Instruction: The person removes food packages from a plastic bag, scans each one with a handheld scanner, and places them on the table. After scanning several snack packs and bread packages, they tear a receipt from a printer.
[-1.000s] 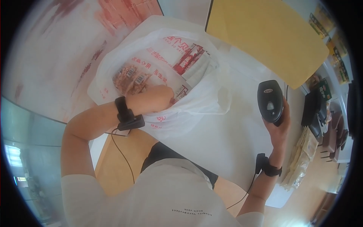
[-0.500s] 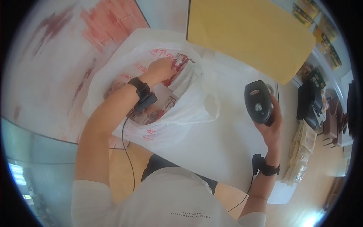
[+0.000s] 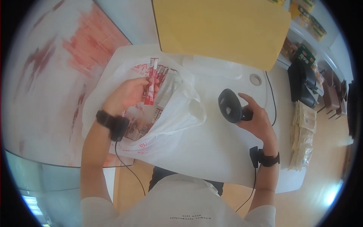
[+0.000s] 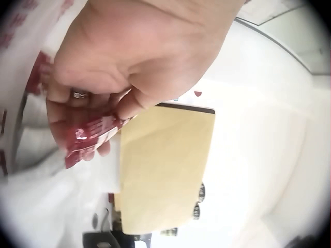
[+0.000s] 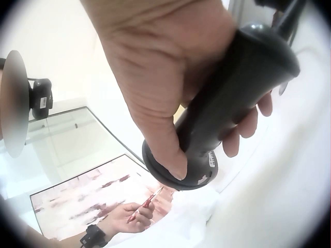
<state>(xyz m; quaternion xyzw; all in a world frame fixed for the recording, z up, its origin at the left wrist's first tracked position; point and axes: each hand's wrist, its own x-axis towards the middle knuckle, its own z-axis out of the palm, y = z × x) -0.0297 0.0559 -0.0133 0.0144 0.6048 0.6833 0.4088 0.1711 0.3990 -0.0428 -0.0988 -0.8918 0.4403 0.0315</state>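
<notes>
A slim red-and-white stick packet [image 3: 151, 81] is pinched between the thumb and fingers of my left hand [image 3: 128, 92], raised over an opened white plastic bag [image 3: 172, 123]. In the left wrist view the red wrapper [image 4: 93, 137] shows across the fingers. More red stick packets [image 3: 162, 72] and other packaged goods [image 3: 134, 128] lie inside the bag, partly hidden by the hand. My right hand [image 3: 259, 119] grips a black handheld barcode scanner [image 3: 230, 106] by its handle, its head tilted toward the bag. The right wrist view shows the fingers round the handle [image 5: 220, 93].
A yellow board [image 3: 223, 30] stands at the table's far side. On the right are flat clear packages [image 3: 303, 132], a black item [image 3: 302, 83] and stocked shelves [image 3: 321, 30]. A painted panel [image 3: 49, 83] lies left of the white table [image 3: 211, 151].
My left hand has come up out of the bag with a stick packet. My right hand has brought the scanner leftward, turning its head toward the bag. The head view has shifted.
</notes>
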